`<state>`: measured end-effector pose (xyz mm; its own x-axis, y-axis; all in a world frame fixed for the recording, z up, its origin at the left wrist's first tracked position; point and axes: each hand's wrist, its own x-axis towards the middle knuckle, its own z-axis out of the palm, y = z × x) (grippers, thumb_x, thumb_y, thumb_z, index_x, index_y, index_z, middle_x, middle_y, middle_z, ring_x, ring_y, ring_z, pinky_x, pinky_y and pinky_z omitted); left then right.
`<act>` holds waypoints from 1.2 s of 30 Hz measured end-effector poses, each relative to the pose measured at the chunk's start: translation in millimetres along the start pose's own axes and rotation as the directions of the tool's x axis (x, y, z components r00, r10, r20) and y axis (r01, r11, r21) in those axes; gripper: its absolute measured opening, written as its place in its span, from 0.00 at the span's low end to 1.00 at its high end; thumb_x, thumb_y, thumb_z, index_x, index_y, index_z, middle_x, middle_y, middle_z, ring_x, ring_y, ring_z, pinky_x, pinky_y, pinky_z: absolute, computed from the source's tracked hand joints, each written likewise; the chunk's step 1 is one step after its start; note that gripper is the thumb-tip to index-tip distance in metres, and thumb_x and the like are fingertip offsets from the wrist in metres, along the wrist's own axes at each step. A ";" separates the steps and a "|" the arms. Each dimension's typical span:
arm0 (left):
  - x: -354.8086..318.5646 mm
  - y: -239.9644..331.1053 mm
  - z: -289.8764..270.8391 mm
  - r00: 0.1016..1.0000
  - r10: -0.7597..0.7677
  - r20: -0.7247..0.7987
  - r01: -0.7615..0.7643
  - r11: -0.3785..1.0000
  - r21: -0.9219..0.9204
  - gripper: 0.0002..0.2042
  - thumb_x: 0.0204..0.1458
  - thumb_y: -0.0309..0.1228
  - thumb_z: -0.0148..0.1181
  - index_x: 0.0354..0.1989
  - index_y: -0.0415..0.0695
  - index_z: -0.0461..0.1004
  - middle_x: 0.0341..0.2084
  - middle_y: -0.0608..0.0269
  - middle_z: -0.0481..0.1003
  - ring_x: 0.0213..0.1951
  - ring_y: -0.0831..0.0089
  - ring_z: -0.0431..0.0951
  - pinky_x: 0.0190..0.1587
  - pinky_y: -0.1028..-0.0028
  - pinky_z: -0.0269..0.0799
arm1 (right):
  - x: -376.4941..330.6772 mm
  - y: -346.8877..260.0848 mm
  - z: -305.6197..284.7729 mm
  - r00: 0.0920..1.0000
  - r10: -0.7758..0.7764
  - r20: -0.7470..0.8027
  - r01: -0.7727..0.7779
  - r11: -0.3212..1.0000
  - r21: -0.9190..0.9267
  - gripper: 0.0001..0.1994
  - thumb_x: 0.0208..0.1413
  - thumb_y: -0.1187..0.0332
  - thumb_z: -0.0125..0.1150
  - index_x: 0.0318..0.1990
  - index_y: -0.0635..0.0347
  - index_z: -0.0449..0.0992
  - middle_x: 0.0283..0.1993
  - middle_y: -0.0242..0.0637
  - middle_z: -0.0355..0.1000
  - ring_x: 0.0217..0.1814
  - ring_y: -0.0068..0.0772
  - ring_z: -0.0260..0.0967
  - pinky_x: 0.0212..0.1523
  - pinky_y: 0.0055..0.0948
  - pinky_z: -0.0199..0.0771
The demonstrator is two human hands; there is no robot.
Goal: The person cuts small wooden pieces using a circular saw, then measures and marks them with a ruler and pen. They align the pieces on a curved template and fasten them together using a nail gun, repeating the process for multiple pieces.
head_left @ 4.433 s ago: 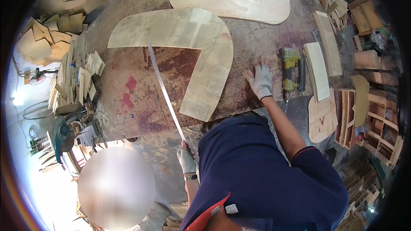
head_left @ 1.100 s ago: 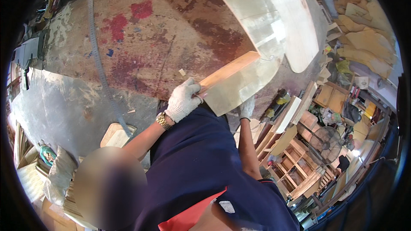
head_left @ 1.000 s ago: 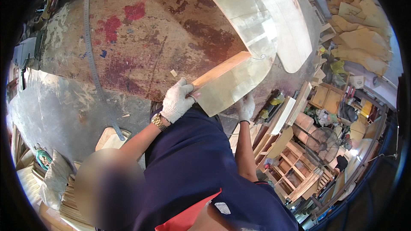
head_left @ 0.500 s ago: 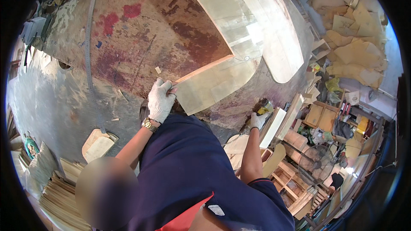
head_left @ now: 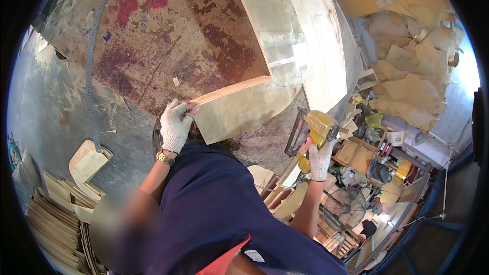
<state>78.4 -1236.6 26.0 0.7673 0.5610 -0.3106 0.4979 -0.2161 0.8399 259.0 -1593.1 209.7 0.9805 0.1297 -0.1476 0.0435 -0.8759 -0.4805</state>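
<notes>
My left hand (head_left: 175, 128), in a white knit glove with a gold watch at the wrist, presses on the near corner of a curved pale plywood piece (head_left: 244, 114) lying on the stained workbench (head_left: 168, 46). A thin wooden strip runs along that piece's edge from my fingers. My right hand (head_left: 321, 162), also gloved, grips a yellow power tool (head_left: 317, 128) held up off the bench's right edge, a short way from the plywood.
A long metal ruler (head_left: 91, 56) lies across the bench's left side. An oval plywood panel (head_left: 323, 56) sits further right. Plywood stacks (head_left: 56, 219) lie at lower left, scrap sheets (head_left: 407, 46) at upper right, and a fan (head_left: 344, 206) and shelves below the bench.
My right hand left the plywood's edge, went down to the bench's right side and now holds the yellow tool raised. My left hand stays on the plywood's corner.
</notes>
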 end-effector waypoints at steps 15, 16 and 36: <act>-2.6 16.4 0.8 0.988 -0.107 -0.112 0.095 0.990 -0.102 0.09 0.49 0.28 0.73 0.36 0.36 0.84 0.33 0.56 0.80 0.37 0.57 0.77 0.43 0.63 0.72 | 86.1 -44.1 50.5 0.931 -0.020 0.364 0.029 0.999 -0.018 0.25 0.58 0.61 0.72 0.58 0.65 0.74 0.48 0.48 0.79 0.46 0.43 0.80 0.46 0.40 0.80; -2.8 16.7 -0.2 0.989 -0.105 -0.102 0.096 0.991 -0.094 0.09 0.50 0.27 0.72 0.37 0.35 0.84 0.34 0.55 0.81 0.38 0.58 0.78 0.44 0.64 0.73 | 87.5 -42.9 51.6 0.926 0.005 0.377 -0.007 1.000 0.005 0.25 0.58 0.61 0.72 0.58 0.66 0.74 0.48 0.48 0.79 0.45 0.43 0.80 0.46 0.39 0.80; -0.8 12.7 -4.9 0.997 -0.057 -0.055 0.055 0.998 -0.037 0.09 0.52 0.27 0.71 0.38 0.35 0.84 0.37 0.53 0.82 0.39 0.58 0.79 0.46 0.65 0.74 | 87.0 -53.5 56.5 0.917 0.050 0.395 0.014 0.987 -0.159 0.21 0.59 0.66 0.70 0.58 0.64 0.76 0.49 0.48 0.82 0.50 0.48 0.82 0.51 0.42 0.80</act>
<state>82.2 -1235.9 39.1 0.7144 0.6153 -0.3332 0.5239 -0.1547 0.8376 331.2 -1508.7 173.7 0.8260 0.2583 -0.5010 0.0873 -0.9367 -0.3390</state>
